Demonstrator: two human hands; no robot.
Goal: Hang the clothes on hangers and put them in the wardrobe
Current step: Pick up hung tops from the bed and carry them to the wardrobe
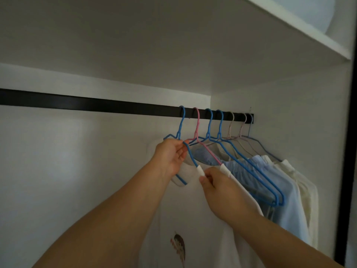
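A black rail (96, 104) runs across the wardrobe. Several hangers hook over its right end. The leftmost is a blue hanger (181, 122) carrying a white T-shirt (193, 219) with a small print low on the front. My left hand (170, 156) grips this hanger and the shirt's collar at the neck. My right hand (214, 182) pinches the shirt's shoulder at the hanger's right arm. To the right hang a pink hanger (197, 128), two more blue hangers (220, 124), and pale ones holding light blue clothes (270, 180) and cream clothes (305, 182).
A white shelf (289, 29) juts out above at the upper right. The wardrobe's right side wall (309, 113) and a dark frame edge (347, 151) stand close to the hung clothes. The rail's left stretch carries no hangers.
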